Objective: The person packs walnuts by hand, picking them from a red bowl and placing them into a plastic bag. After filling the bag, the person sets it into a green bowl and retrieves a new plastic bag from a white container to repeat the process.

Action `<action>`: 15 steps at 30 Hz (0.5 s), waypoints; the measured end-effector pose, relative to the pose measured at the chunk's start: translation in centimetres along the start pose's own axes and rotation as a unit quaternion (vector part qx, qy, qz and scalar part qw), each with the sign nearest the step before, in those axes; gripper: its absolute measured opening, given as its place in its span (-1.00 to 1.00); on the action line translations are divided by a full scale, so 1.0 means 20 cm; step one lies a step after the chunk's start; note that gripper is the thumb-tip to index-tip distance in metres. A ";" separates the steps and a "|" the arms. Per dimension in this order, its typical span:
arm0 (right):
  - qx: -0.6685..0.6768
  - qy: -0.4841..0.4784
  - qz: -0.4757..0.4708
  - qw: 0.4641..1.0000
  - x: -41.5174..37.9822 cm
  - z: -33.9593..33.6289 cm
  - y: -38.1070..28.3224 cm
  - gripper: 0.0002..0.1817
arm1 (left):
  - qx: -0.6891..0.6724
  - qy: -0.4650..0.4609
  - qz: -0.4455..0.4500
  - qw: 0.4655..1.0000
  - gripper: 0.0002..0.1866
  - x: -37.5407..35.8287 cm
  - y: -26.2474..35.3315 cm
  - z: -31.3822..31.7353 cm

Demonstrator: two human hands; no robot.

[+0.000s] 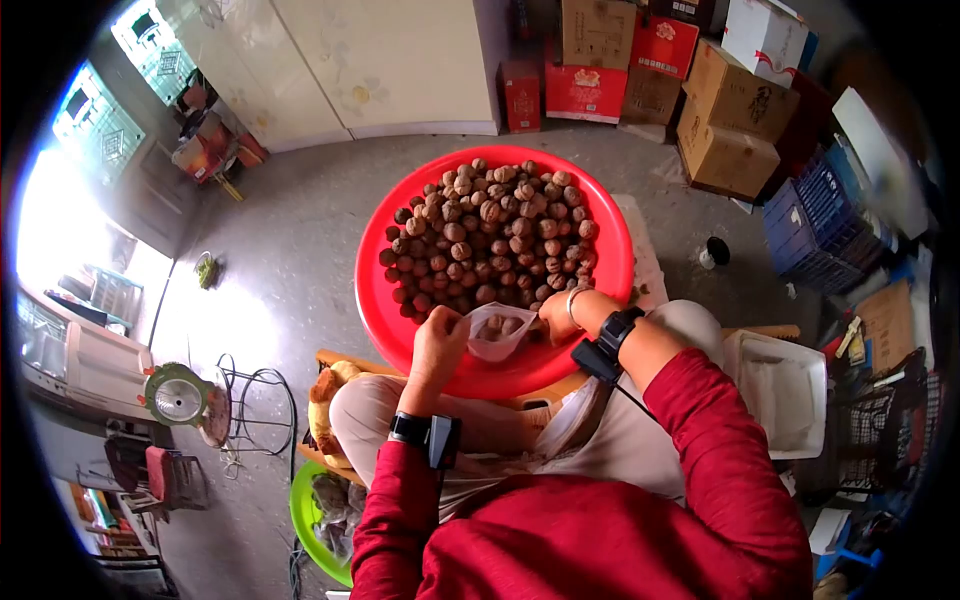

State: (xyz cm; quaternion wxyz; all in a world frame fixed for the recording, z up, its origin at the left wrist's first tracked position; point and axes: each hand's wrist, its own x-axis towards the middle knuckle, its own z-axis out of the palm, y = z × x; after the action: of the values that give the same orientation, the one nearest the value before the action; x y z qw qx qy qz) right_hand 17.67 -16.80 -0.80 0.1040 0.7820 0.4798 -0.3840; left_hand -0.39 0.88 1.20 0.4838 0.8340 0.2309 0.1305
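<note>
A clear plastic bag (493, 349) with a few walnuts inside hangs over the near part of a big red basin (372, 290). My left hand (438, 346) pinches the bag's left edge. At the bag's right edge, my right hand (566, 312) is closed, its fingertips partly hidden; the bag's edge runs up to them. Beyond both hands, a wide heap of brown walnuts (490, 225) fills much of the basin. Some walnuts lie close to my right fingers.
On the left, a green basin (308, 520) holds filled plastic bags. A white tub (775, 395) stands to my right. Cardboard boxes (735, 120) and blue crates (815, 220) are stacked at back right. A small fan (180, 398) and black cable (270, 378) are on the left.
</note>
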 end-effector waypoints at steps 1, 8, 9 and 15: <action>0.001 -0.002 0.019 1.000 -0.03 -0.02 -0.02 -0.55 | 0.003 0.000 0.002 1.000 -0.82 0.00 0.01 0.00; 0.100 0.249 0.020 0.963 -0.14 -0.10 0.01 -0.67 | -0.003 -0.009 -0.018 1.000 -0.81 0.00 0.03 -0.01; 0.123 0.297 0.018 0.947 -0.17 -0.12 0.01 -0.69 | -0.001 -0.010 -0.017 1.000 -0.81 -0.01 0.05 -0.01; 0.258 0.413 -0.094 0.868 -0.27 -0.19 -0.07 -0.69 | -0.007 -0.008 -0.019 1.000 -0.81 -0.01 0.05 -0.01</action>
State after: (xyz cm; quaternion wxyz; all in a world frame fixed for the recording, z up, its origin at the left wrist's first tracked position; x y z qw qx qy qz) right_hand 17.11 -17.73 5.75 -0.3459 0.8193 0.4341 -0.1438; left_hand -0.33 0.43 2.21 0.4937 0.8272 0.2419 0.1159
